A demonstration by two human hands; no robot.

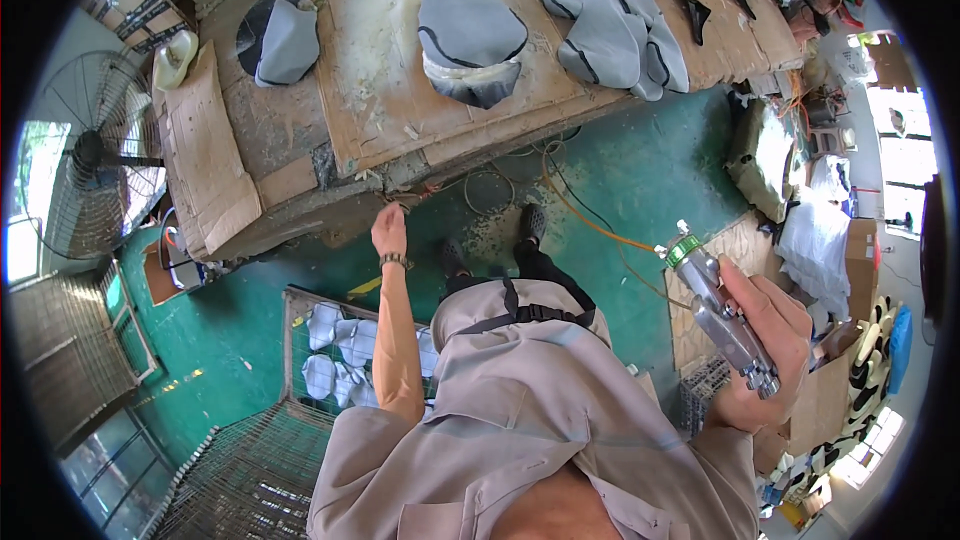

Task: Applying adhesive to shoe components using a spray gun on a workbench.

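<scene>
My right hand is wrapped round a metal spray gun with a green ring, held up at the right, away from the table. An orange hose runs from the gun toward the table's front edge. My left hand, a watch on its wrist, is by that edge with its fingers curled together; whatever they may hold is too small to make out. On the cardboard-covered table ahead, a grey rounded pad rests over a pale foam piece with a dark front.
More grey pads overlap at the table's right, and one grey piece lies at its left. Black brackets lie farther right. A large fan stands left. Beside me, a wire rack holds grey pieces. Hoses loop across the green floor.
</scene>
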